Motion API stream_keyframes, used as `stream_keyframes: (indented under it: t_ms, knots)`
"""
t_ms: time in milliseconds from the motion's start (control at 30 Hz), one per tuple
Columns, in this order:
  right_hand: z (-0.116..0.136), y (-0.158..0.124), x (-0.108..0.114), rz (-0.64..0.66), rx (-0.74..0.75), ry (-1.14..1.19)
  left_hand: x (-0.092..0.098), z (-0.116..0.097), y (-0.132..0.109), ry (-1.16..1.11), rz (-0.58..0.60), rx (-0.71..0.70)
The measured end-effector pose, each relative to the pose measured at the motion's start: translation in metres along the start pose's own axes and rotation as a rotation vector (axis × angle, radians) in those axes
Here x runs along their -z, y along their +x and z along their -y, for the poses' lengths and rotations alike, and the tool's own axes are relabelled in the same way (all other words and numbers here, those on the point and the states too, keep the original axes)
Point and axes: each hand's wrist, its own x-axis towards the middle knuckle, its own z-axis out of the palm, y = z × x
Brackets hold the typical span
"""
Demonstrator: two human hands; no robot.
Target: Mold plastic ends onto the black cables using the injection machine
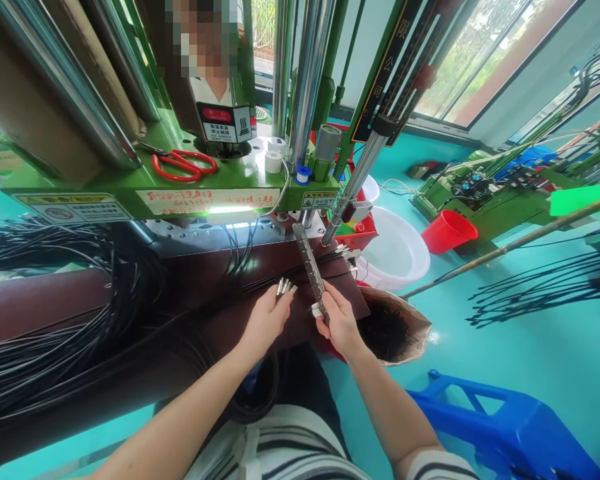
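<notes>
My left hand [266, 321] is closed around a small bunch of cables whose metal cable ends [283, 288] stick up past the fingertips. Beside it on the right, my right hand [341, 320] grips the near end of a long narrow metal bar [309, 260] with a row of notches along it. The bar slants up and away, its far tip close to the machine's lower plate. A small white piece [317, 311] shows at the right fingers; I cannot tell what it is. Black cables [235, 250] lie on the brown tabletop [205, 270] in front of both hands.
A green press [105, 177] with red-handled scissors [185, 165] stands ahead. Thick coils of black cable [115, 293] hang at the left. To the right are a sack of black scraps [387, 330], a white tub [403, 250], a red bucket [450, 231] and a blue stool [520, 417]. Behind the press is another person.
</notes>
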Motion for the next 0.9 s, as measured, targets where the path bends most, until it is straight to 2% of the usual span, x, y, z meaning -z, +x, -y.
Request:
stream_keyframes:
  t_ms: [133,500,667,800,900]
  knots:
    - [0.001,0.001,-0.001,0.047,0.003,-0.046,-0.004,0.001,0.001,-0.031,0.095,0.067]
    - [0.002,0.000,-0.001,0.099,-0.001,-0.244,-0.002,0.004,0.000,-0.069,0.101,0.055]
    - [-0.002,-0.004,-0.006,0.069,0.034,-0.348,-0.001,0.006,-0.001,-0.004,0.045,-0.018]
    - [-0.001,-0.003,-0.004,0.045,0.006,-0.218,0.003,0.000,-0.001,-0.034,-0.079,-0.153]
    - [0.000,-0.001,-0.001,0.037,0.003,-0.132,0.006,-0.006,-0.001,-0.181,-0.147,-0.137]
